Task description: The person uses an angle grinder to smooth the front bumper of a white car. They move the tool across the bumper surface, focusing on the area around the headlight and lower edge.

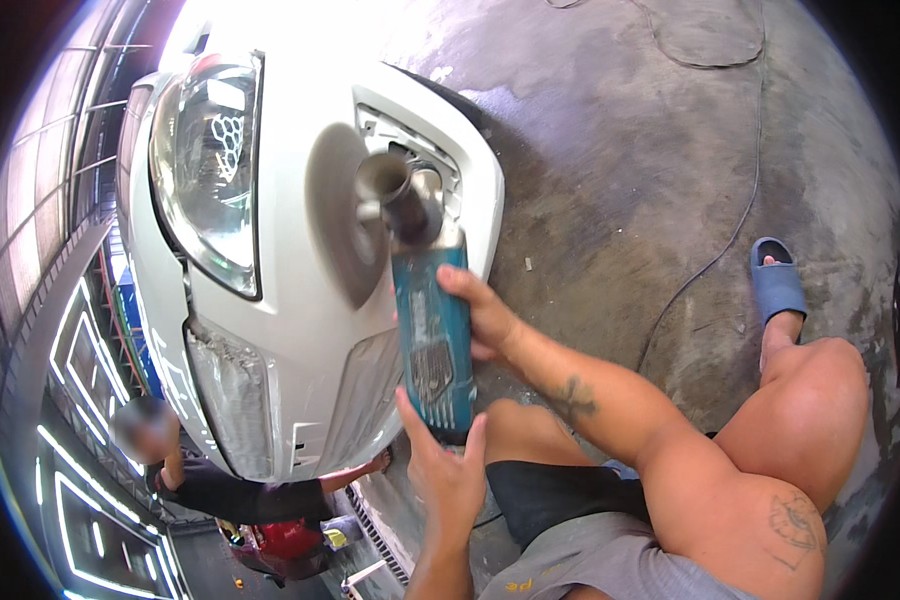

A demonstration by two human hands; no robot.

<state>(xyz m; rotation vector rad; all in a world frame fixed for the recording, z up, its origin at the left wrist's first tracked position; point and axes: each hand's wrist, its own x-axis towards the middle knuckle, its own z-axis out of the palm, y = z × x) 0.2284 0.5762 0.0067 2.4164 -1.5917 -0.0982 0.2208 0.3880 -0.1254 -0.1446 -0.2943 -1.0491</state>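
Note:
A teal power polisher (432, 335) is held in both my hands against the front of a white car. My right hand (485, 310) closes around its upper body from the right side. Below it, my left hand (444, 475) grips the dark rear end, with thumb and fingers on either side. The round pad (338, 215) is smeared by motion and lies close to or on the white bumper (305, 330); exact contact is hard to tell. A dark metal gear head (410, 205) joins pad and body. Beside the pad is a recessed opening (435, 150) in the bumper.
A clear headlight (210, 170) sits left of the pad. Another person (260, 495) is beyond the bumper at lower left, near a red car (285, 550). A thin cable (710, 265) runs over the concrete floor (610, 180). My foot in a blue slide (778, 285) rests at right.

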